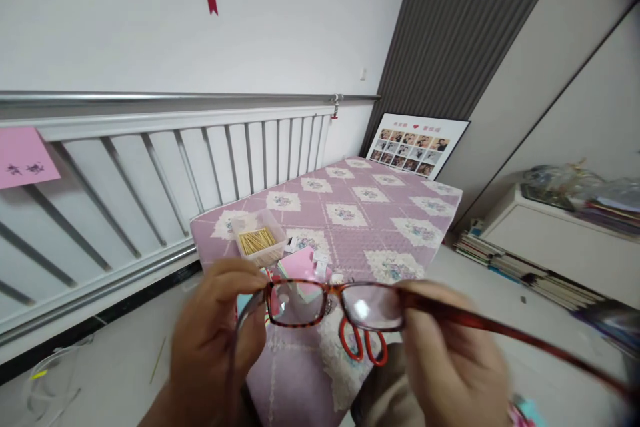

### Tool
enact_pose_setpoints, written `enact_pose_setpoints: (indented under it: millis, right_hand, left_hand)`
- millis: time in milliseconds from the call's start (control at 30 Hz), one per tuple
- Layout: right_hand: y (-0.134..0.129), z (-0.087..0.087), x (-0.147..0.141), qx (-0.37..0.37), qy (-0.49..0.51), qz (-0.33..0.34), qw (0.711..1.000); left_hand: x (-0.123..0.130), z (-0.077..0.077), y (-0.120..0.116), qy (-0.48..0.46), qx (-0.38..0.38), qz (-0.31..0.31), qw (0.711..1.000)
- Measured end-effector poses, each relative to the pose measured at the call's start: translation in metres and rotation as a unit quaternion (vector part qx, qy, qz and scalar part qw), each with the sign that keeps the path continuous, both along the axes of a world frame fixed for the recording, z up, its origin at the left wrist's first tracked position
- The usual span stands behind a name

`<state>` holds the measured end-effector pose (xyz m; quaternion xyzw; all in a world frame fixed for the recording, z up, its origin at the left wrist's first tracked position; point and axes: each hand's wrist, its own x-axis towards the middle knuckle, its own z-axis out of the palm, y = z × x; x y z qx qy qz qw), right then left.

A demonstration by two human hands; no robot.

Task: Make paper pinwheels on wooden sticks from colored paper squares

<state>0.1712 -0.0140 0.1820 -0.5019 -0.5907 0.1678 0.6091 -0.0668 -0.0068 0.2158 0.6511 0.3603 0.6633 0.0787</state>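
Observation:
A pair of tortoiseshell eyeglasses (334,289) is held up in front of me with its temples unfolded toward me. My left hand (217,330) pinches the left hinge end of the frame between thumb and fingers. On the other side, my right hand (450,353) grips the right hinge end, and the reddish temple runs past it toward the right edge. Behind and below the lenses, red-handled scissors (357,343) lie on the purple patterned cloth (295,380). Pink paper (301,263) shows just above the left lens.
A clear plastic box (267,255) of thin yellow sticks stands on the cloth-covered table. White radiator (240,160) and a metal rail run along the left wall. At the far end leans a framed photo board (417,147). Stacked books (505,263) lie on the floor at right.

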Motion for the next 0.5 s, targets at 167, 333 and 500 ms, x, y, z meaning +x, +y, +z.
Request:
enact_pose_setpoints:
  millis: [167, 333, 500]
  right_hand:
    - [0.016, -0.091, -0.001, -0.201, 0.061, 0.121, 0.970]
    - [0.000, -0.194, 0.005, -0.410, 0.078, 0.180, 0.891]
    - [-0.003, -0.235, 0.012, -0.425, -0.042, 0.176, 0.887]
  left_hand:
    - [-0.001, -0.125, 0.002, 0.022, -0.308, -0.074, 0.948]
    - [-0.002, -0.235, -0.017, -0.055, -0.559, -0.129, 0.817]
    - [-0.008, -0.281, -0.027, -0.024, -0.631, -0.133, 0.764]
